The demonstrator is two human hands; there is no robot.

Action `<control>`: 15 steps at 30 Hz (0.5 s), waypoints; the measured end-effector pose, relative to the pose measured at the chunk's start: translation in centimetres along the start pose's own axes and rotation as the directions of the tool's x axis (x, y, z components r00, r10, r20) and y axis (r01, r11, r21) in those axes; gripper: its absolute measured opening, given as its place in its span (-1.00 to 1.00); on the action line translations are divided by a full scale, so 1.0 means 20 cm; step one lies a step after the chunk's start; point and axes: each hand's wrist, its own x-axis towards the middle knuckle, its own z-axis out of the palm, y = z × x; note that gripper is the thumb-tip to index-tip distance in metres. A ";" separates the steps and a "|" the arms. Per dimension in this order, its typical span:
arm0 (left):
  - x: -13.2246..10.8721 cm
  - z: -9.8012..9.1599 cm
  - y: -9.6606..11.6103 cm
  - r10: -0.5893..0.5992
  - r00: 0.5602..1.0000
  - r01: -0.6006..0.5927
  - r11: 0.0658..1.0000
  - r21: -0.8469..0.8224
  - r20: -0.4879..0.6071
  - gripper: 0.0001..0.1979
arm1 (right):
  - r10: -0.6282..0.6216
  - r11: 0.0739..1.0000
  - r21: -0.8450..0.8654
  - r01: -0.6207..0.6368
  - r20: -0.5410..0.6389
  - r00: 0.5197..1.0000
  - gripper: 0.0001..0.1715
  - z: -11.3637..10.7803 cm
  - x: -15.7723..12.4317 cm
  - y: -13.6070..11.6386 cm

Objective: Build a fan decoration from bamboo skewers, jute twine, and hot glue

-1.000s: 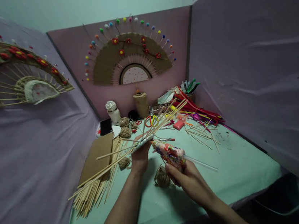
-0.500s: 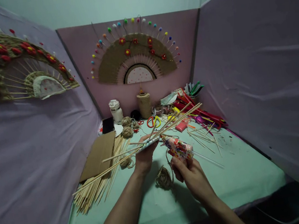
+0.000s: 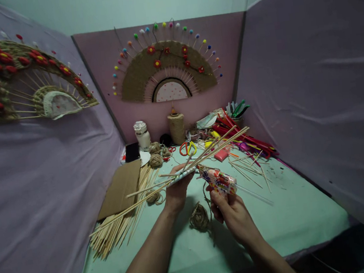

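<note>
My left hand [image 3: 176,194] grips a small flat piece [image 3: 183,176] with a pale, patterned edge, seen nearly edge-on. Several thin wooden sticks [image 3: 223,144] spread from it to both sides. Closed around the handle of a hot glue gun [image 3: 219,180] with a colourful pattern is my right hand [image 3: 231,210]. The gun's nozzle meets or nearly meets the right edge of the flat piece; contact cannot be made out. A clear glue stick [image 3: 253,194] sticks out of the gun's back. Below, a ball of twine [image 3: 199,217] lies on the cloth, its loose strand running up near the gun.
Loose sticks [image 3: 110,237] and a cardboard sheet [image 3: 120,188] lie at left. Behind stand a white jar [image 3: 142,135], a twine spool [image 3: 176,128] and scissors [image 3: 188,148]. Red pipe cleaners [image 3: 252,139] and short sticks [image 3: 247,170] lie at right. A decorated fan [image 3: 167,69] hangs on the back panel.
The view has shifted slightly, so everything sits a little further right. Both hands keep their hold, and the glue gun stays at the flat piece's edge.
</note>
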 end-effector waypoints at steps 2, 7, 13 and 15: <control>0.00 0.00 0.00 0.008 1.000 -0.008 1.000 0.000 -0.001 -0.63 | -0.002 1.000 0.001 0.002 -0.001 1.000 -0.37 0.00 0.00 0.00; 0.00 0.00 0.00 0.026 1.000 -0.026 0.999 -0.026 0.009 -0.56 | -0.011 1.000 -0.013 0.011 -0.016 1.000 -0.40 0.00 0.00 0.01; 0.00 -0.01 0.00 0.022 1.000 -0.022 1.000 -0.017 0.006 -0.53 | -0.017 0.999 -0.037 0.017 -0.005 1.000 -0.40 0.01 0.00 -0.01; 0.00 -0.01 0.00 0.019 1.000 -0.019 1.000 -0.011 0.004 -0.53 | -0.010 0.999 -0.035 0.010 -0.007 1.000 -0.39 0.01 0.00 -0.02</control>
